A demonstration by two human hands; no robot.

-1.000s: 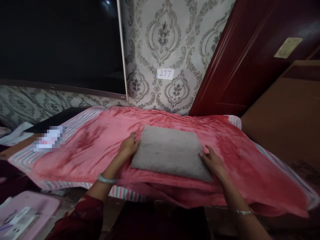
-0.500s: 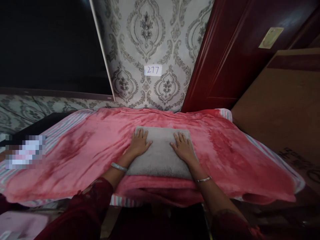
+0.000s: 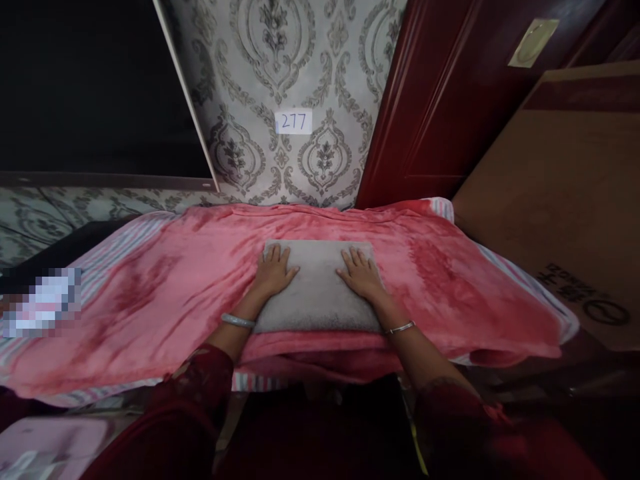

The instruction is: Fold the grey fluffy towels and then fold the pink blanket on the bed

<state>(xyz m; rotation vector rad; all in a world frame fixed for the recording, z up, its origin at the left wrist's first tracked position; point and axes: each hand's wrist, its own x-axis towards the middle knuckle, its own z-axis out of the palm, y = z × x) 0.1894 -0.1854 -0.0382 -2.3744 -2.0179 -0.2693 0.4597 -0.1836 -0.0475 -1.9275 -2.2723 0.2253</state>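
A grey, plush-looking folded cloth [image 3: 315, 293] lies flat in front of me, roughly rectangular. My left hand [image 3: 274, 270] rests palm down on its far left part, fingers stretched forward and thumb out to the side. On the far right part lies my right hand [image 3: 363, 275], also flat with its fingers spread. Neither hand grips anything. Under the cloth a pink-red blanket [image 3: 190, 267] with a striped pale edge covers the surface and hangs over the near side. What supports the blanket is hidden.
A large dark screen [image 3: 90, 87] stands at the back left. A paper marked 277 [image 3: 293, 121] is on the patterned wall. Right of it are a dark red door [image 3: 430, 100] and a big cardboard box [image 3: 560, 200]. A pink object [image 3: 55, 440] sits low at the left.
The whole scene has shifted slightly up and left with the camera. Both hands stay flat on the grey cloth, with no clear movement over it.
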